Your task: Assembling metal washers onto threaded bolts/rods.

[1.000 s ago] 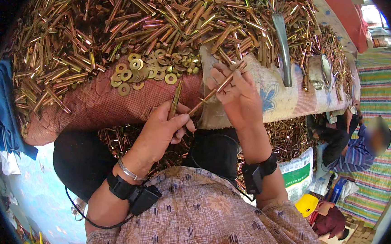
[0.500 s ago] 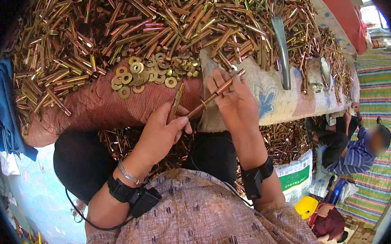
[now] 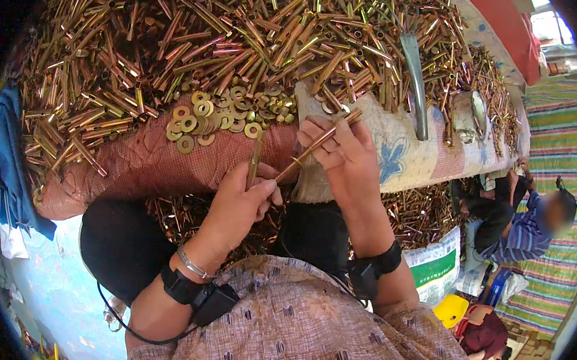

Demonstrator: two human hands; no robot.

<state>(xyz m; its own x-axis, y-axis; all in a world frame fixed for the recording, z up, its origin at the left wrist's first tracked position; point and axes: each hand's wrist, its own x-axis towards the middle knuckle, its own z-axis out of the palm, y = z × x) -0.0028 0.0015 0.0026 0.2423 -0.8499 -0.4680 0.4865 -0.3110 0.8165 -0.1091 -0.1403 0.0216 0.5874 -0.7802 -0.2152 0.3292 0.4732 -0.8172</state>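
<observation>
My left hand [image 3: 237, 200] is closed, with a short brass-coloured metal piece [image 3: 256, 152] standing up from between its fingers. Its thumb and fingertips also pinch the lower end of a thin rod [image 3: 286, 172]. That rod slants up to my right hand [image 3: 347, 151], whose fingers close round a copper-coloured metal tube [image 3: 321, 141] lined up with it. A flat washer [image 3: 296, 162] sits around the rod between both hands. Just beyond the left hand lie loose brass-coloured washers [image 3: 202, 124] and small nuts [image 3: 279, 106] on a reddish woven sack [image 3: 129, 162].
A large heap of metal tubes [image 3: 198, 33] covers the far side. At right are a pale patterned sack [image 3: 411, 148], a curved grey metal tool [image 3: 413, 85] and a white-green bag [image 3: 433, 267]. A seated person [image 3: 533, 220] and another person [image 3: 485, 334] are farther right.
The washer sits slightly lower along the rod, nearer my left hand. The short piece in my left hand stands a little more upright. Both hands keep their hold.
</observation>
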